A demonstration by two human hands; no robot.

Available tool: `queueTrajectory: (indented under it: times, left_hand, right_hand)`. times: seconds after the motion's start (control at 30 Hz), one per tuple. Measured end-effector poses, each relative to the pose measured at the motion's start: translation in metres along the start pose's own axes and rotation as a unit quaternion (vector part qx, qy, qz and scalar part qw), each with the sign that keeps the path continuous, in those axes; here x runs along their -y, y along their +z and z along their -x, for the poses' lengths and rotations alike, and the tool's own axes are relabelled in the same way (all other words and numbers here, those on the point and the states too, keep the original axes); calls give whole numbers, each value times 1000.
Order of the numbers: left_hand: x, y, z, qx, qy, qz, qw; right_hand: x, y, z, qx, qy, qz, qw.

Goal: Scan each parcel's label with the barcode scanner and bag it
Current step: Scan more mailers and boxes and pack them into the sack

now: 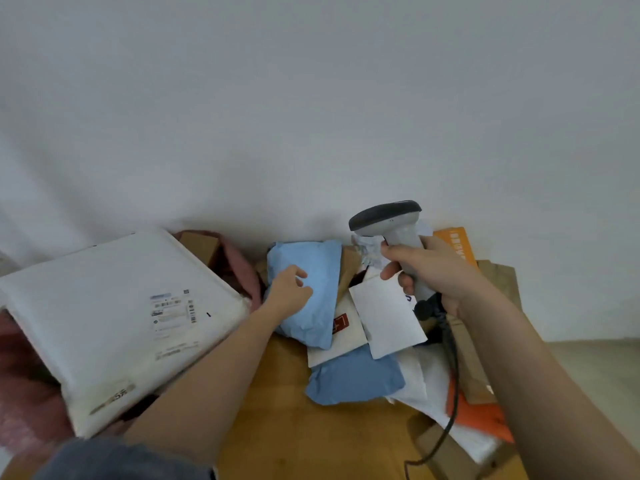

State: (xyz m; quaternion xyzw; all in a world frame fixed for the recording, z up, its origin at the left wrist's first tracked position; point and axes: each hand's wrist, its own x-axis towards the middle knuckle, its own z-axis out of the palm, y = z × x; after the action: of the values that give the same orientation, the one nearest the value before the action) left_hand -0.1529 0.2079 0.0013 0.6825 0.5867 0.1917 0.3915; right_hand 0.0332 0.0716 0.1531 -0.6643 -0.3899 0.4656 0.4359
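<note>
- Sleeve [114, 459] of my left arm sits lowest in view; from it the forearm runs up to the pile.
- Light blue parcel [311, 289] lies on top of the heap on the desk [277, 410]. It looks soft, light and crinkly, probably slick film, so I would pinch a folded edge rather than the flat face.
- Left hand [289, 289] rests on its left side, fingers loosely curled, touching but not yet closed round it.
- Right hand [433, 271] has a full grip on the barcode scanner [391, 223], held just right of the parcel, above a white envelope [388, 313].
- Large white mailer [114, 313] lies far left, over a pink bag [20, 386].
</note>
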Motion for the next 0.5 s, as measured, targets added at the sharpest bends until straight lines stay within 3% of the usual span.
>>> queueTrajectory:
  times: [0.27,0.5]
  left_hand:
    - [21,71,-5,30,-125,-43,991]
    - [37,74,-29,-4,-151,-65,986]
  right_hand:
    - [-39,-38,-30,1,27,-24,999]
    - [-49,-22,-67,15,52,-39,998]
